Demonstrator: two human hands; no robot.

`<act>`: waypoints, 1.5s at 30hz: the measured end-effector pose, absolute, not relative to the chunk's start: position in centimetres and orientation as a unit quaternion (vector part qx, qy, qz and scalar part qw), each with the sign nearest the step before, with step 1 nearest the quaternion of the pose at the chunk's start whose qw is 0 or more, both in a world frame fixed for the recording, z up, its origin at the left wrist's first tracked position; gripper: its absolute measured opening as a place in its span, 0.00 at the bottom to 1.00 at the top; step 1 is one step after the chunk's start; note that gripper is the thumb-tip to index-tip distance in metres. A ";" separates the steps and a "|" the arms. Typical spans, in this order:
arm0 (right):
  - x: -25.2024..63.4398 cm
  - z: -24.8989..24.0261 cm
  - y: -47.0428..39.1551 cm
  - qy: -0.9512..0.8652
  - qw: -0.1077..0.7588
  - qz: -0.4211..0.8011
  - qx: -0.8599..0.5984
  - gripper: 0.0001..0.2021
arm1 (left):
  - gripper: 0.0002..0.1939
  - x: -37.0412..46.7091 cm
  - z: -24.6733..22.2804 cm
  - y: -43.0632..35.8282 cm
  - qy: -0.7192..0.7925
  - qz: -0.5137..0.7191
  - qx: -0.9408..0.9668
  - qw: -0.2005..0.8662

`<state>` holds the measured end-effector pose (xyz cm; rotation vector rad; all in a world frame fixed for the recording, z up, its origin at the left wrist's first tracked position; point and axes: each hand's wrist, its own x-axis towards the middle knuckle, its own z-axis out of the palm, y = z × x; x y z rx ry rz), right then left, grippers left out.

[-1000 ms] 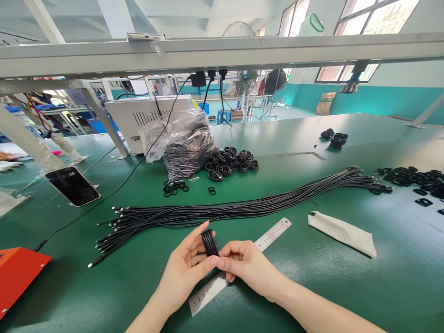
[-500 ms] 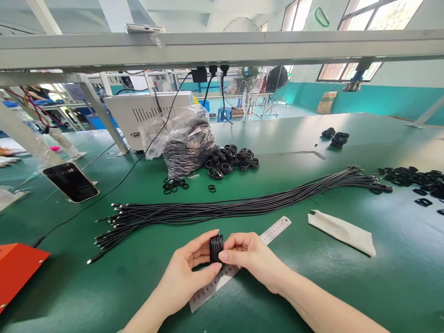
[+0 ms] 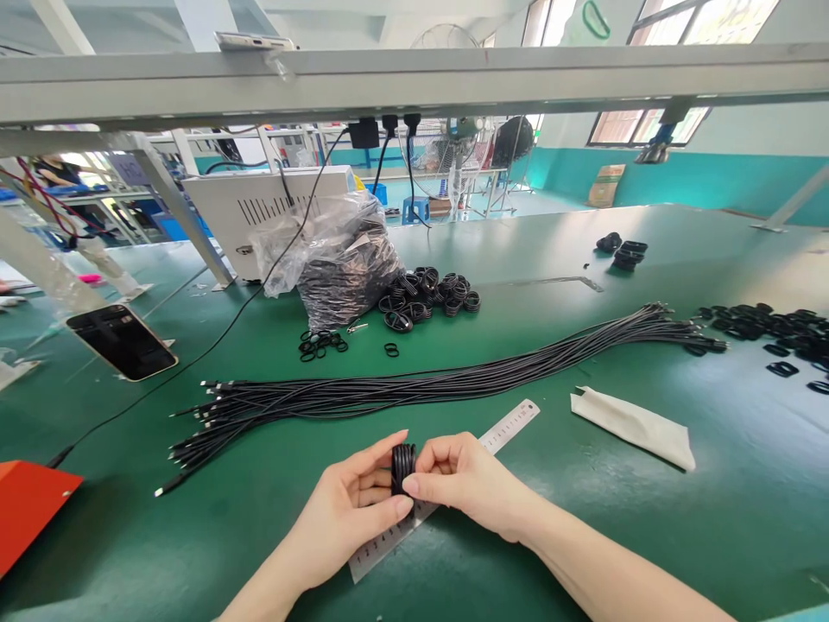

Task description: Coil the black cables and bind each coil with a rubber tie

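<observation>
A tightly coiled black cable (image 3: 402, 468) is held upright between both hands above a metal ruler (image 3: 511, 427). My left hand (image 3: 353, 505) grips it from the left, thumb below and index finger over the top. The fingers of my right hand (image 3: 459, 475) pinch its right side, with the thumb across the front. Beyond the hands lies a long bundle of straight black cables (image 3: 389, 390). Small black rings (image 3: 322, 344) and a pile of coiled cables (image 3: 427, 296) rest farther back, beside a plastic bag of dark items (image 3: 350, 272).
A pale folded strip (image 3: 633, 423) lies right of the ruler, with many black pieces (image 3: 770, 328) at the far right. A phone (image 3: 122, 339) leans at the left, above a red box (image 3: 35, 510). A metal beam (image 3: 414, 82) crosses overhead.
The view has shifted slightly. Both hands still hold the coil; my right thumb has moved a little left and down along it.
</observation>
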<state>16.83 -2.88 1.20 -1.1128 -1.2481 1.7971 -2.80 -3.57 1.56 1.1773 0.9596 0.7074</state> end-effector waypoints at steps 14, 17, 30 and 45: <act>16.8 0.9 -2.9 -0.436 0.340 0.724 -0.413 0.16 | 0.33 -3.0 1.8 -3.3 0.424 0.308 0.522 0.673; 16.8 0.9 -3.0 -0.432 0.352 0.719 -0.415 0.18 | 0.33 -2.9 1.7 -3.2 0.424 0.334 0.517 0.665; 16.8 1.1 -3.0 -0.486 0.330 0.695 -0.415 0.20 | 0.33 -2.7 2.0 -3.4 0.425 0.334 0.518 0.663; 16.9 0.7 -3.0 -0.470 0.337 0.709 -0.403 0.22 | 0.35 -2.5 0.8 -3.4 0.434 0.356 0.516 0.647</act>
